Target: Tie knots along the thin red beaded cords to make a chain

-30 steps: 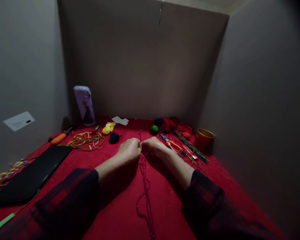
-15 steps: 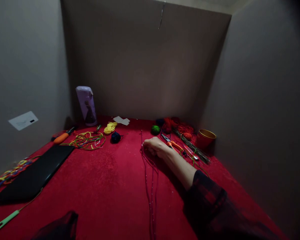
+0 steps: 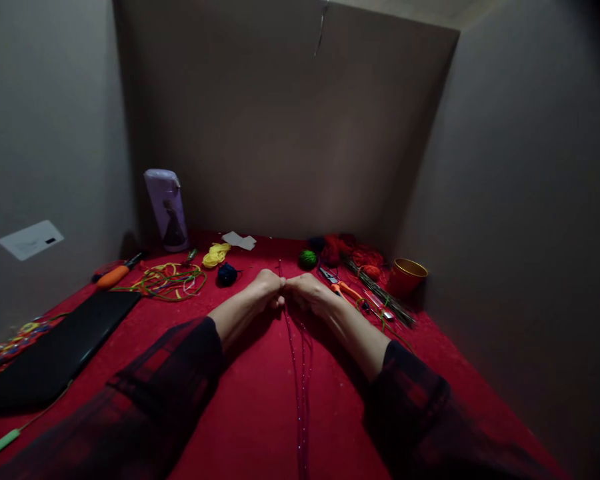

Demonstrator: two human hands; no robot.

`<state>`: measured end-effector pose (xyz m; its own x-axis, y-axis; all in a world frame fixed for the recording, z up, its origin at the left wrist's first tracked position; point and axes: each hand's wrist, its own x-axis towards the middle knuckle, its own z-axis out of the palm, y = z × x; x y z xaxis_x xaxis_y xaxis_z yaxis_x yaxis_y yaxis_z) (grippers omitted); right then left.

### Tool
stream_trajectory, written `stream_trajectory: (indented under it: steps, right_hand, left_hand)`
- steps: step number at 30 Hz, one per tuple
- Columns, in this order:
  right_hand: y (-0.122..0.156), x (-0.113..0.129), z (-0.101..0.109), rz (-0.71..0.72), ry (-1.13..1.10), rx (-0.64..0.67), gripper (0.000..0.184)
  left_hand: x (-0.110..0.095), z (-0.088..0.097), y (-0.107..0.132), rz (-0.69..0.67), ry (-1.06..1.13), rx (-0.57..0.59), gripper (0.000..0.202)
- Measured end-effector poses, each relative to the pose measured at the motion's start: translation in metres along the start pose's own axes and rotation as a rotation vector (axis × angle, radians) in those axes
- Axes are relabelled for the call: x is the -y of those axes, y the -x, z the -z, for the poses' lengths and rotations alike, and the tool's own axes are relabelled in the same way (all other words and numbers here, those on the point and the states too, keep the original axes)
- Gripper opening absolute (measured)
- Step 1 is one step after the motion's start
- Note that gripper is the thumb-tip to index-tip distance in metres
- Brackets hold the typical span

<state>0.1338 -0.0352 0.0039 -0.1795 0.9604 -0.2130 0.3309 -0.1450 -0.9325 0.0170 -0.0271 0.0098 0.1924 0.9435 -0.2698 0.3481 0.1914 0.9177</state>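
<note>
My left hand (image 3: 263, 291) and my right hand (image 3: 307, 291) meet in the middle of the red table (image 3: 230, 400), fingers closed. Both pinch the same dark red cords (image 3: 300, 373), which run in nearly straight strands from my fingers back toward me. A short cord end sticks up beyond my knuckles. Dark plaid sleeves cover both forearms.
A lilac bottle (image 3: 163, 210) stands at the back left, with yellow cord (image 3: 216, 255), tangled coloured cords (image 3: 170, 280) and a dark blue ball (image 3: 227, 274) near it. A black flat case (image 3: 55, 353) lies left. A green ball (image 3: 308, 259), orange-handled pliers (image 3: 343, 288), thin sticks (image 3: 377, 290) and a cup (image 3: 407, 275) sit right.
My left hand left the cords and dropped out of view, then came back to join my right hand on them. The looped cords now lie straighter.
</note>
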Motion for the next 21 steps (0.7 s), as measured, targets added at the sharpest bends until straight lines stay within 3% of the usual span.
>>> stream_trajectory:
  steps: [8,12,15,18,20,21]
  right_hand:
    - [0.0,-0.002,0.002,-0.024,-0.052,0.069,0.02]
    - [-0.001,-0.004,0.005,0.003,0.021,0.042,0.019]
    - [0.003,0.003,0.007,0.07,0.266,-0.078,0.018]
    - [0.03,0.019,-0.003,0.296,0.648,-0.236,0.023]
    - [0.065,0.031,-0.019,0.411,0.859,-0.215,0.021]
    - [0.087,0.036,-0.029,0.392,0.95,-0.112,0.021]
  left_hand:
    - [0.01,0.02,-0.009,-0.108,-0.035,0.05,0.017]
    - [0.011,0.02,-0.008,-0.127,-0.087,-0.001,0.019]
    - [0.01,0.016,-0.006,-0.117,-0.099,-0.054,0.024]
    - [0.007,0.013,-0.002,-0.092,-0.065,-0.057,0.029]
    - [0.005,0.013,0.0,-0.057,-0.029,-0.034,0.029]
    - [0.004,0.014,0.002,-0.034,-0.011,-0.02,0.029]
